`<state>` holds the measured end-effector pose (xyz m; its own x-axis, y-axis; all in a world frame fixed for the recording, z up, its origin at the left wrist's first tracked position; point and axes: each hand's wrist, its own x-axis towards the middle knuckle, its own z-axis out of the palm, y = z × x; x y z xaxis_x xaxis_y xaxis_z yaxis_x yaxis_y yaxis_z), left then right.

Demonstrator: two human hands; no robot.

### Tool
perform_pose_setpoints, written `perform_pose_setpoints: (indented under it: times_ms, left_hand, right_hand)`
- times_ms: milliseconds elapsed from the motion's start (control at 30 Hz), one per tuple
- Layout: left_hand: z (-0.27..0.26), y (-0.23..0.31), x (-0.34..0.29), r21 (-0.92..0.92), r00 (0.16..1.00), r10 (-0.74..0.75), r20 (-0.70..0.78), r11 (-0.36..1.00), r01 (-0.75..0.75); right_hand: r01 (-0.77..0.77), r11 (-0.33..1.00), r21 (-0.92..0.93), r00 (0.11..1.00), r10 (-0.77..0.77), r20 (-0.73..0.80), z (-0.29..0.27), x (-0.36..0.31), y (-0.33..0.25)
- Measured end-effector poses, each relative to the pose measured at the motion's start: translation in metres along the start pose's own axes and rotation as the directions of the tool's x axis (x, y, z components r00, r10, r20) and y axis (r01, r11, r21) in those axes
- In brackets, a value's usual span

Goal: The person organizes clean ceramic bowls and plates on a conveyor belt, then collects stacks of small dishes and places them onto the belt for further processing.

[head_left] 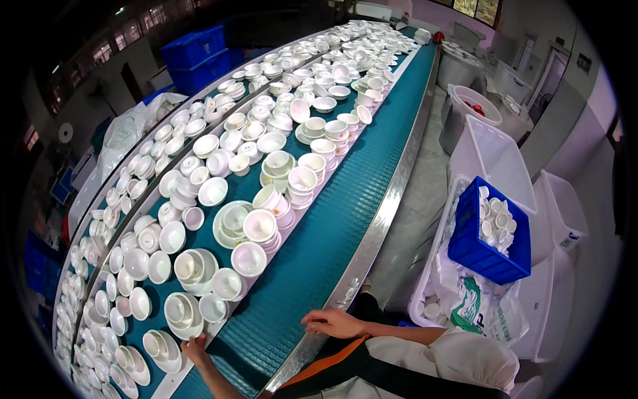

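My left hand [195, 350] is at the near edge of the dish rows, fingers bent at the rim of a white plate [193, 330]. On that plate sit nested white bowls [178, 309]. My right hand [332, 324] hovers by the conveyor's metal edge [345, 287], its fingers loosely stretched with nothing in them. Beside the left hand, another white plate [174, 362] carries a small cup and bowl. Stacked white bowls [249, 259] line the pale strip [269, 263] that runs along the green belt [319, 233].
Many white bowls and cups [216, 159] crowd the belt's left lanes. To my right, a blue crate [495, 256] of small cups rests on a large white tub [417, 302] with plastic bags. A round bin [458, 110] and blue boxes [194, 50] stand farther off.
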<state>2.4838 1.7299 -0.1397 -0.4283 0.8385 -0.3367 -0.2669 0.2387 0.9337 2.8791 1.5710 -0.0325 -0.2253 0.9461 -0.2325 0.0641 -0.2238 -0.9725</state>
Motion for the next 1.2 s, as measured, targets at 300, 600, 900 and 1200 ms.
perform_pose_setpoints:
  times_ms: [300,600,900,1200]
  left_hand:
    - [-0.020,-0.041,-0.055,0.428,0.811,0.523,-0.263,0.816,-0.388]
    - [0.349,-0.001,-0.291,0.235,0.904,0.395,0.161,0.874,-0.424]
    - [0.545,-0.050,-0.330,0.203,0.287,-0.043,0.957,0.804,-0.559]
    - [0.734,-0.113,-0.368,0.044,0.099,0.047,0.994,0.654,-0.756]
  right_hand:
    - [-0.025,0.982,0.187,0.996,0.007,0.091,-0.184,0.015,0.007]
    - [0.002,0.976,0.216,0.999,0.008,-0.044,-0.297,0.026,-0.004]
    - [-0.085,0.925,-0.370,0.982,0.016,-0.187,-0.412,-0.013,0.003]
    - [-0.004,0.964,-0.265,0.965,-0.066,-0.255,-0.575,0.001,0.066]
